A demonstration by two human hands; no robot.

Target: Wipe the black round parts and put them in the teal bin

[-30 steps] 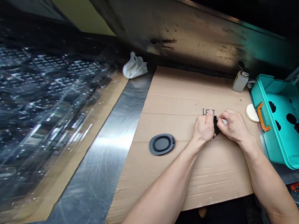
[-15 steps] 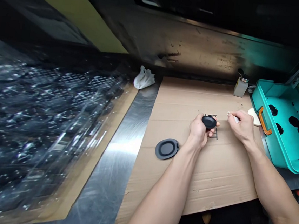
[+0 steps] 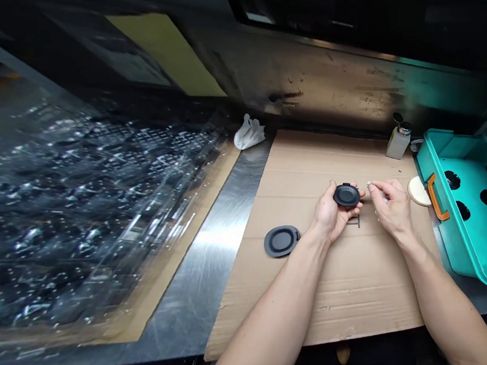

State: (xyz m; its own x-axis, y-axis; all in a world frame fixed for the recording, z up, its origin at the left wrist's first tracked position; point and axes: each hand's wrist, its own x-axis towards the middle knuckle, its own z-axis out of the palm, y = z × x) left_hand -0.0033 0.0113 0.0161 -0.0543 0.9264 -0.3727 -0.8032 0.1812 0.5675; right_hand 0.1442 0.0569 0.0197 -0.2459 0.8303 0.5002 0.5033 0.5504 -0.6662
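Observation:
My left hand (image 3: 331, 211) holds a small black oval part (image 3: 347, 195) above the cardboard sheet (image 3: 372, 275), its dished face turned up. Just right of it, my right hand (image 3: 391, 207) pinches a small white piece (image 3: 369, 184) between thumb and fingers; most of that piece is hidden. A larger dark grey oval part (image 3: 281, 240) lies on the cardboard beside my left forearm. Beyond my right hand, a round cream pad (image 3: 419, 191) rests at the cardboard's right edge.
A teal bin (image 3: 457, 243) with an orange handle and several black pieces stands at the right. A small bottle (image 3: 399, 141) is at the back. Crumpled white tissue (image 3: 249, 133) lies left of the cardboard. Plastic-covered dark parts (image 3: 73, 206) fill the left side.
The view has shifted, so the surroundings sit further right. The black part is turned more face-up in my left hand, and my right hand is closer to it.

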